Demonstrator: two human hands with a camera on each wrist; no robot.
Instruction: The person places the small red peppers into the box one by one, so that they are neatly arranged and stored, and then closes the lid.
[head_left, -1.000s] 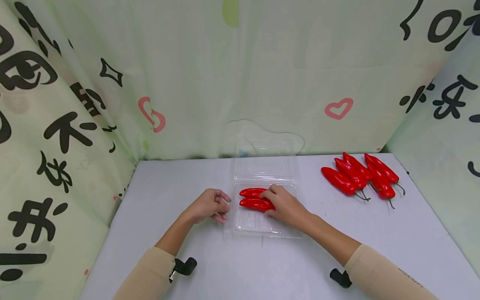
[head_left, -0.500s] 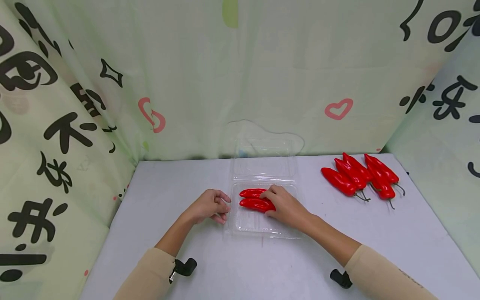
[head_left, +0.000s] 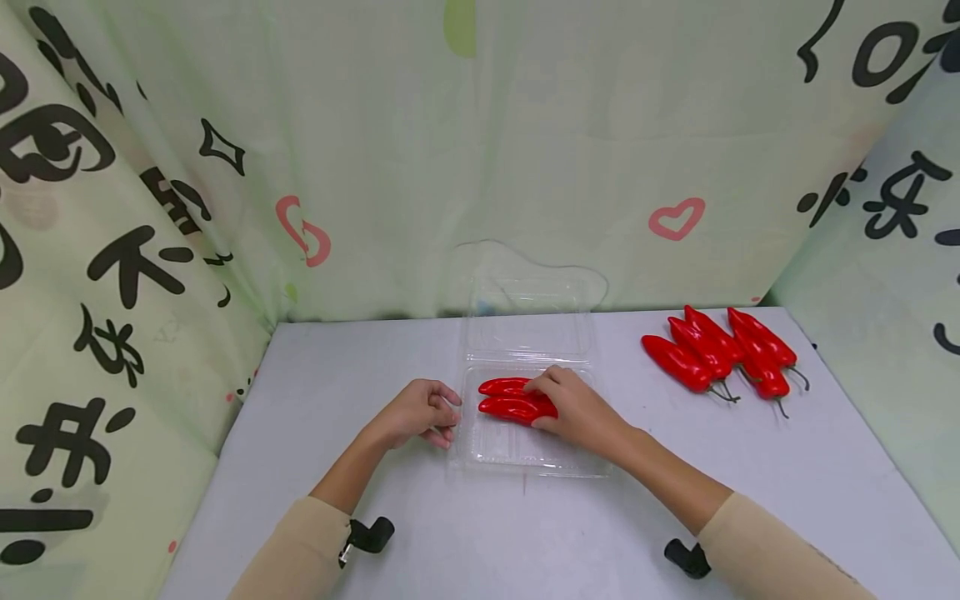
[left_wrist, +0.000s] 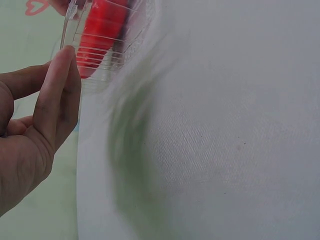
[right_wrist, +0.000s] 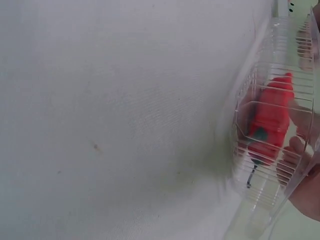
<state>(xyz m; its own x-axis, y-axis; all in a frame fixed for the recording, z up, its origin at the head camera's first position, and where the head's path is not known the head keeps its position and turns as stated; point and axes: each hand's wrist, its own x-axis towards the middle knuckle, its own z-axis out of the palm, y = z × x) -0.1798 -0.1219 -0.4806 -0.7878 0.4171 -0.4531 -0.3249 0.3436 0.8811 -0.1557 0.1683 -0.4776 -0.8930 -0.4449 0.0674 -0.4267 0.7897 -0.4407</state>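
Two red chili peppers [head_left: 507, 407] lie side by side in the base of a clear plastic clamshell box [head_left: 517, 454], whose lid is raised behind. My right hand [head_left: 576, 408] holds the nearer pepper at its stem end, the thumb on the near side and the fingers over the far side. Through the ribbed wall in the right wrist view, the pepper [right_wrist: 272, 112] and its dark stem show beside my fingers. At the box's left edge is my left hand [head_left: 420, 410], loosely bent, with nothing in its palm. In the left wrist view its fingertips meet the box's rim [left_wrist: 67, 27].
Several more red peppers [head_left: 701, 354] lie in a group at the back right of the white table [head_left: 360, 350], stems toward the near right. A printed curtain [head_left: 375, 167] hangs along the back and sides.
My right hand has shifted slightly right along the nearer pepper, and more of that pepper's stem end shows. The left hand has stayed in place.
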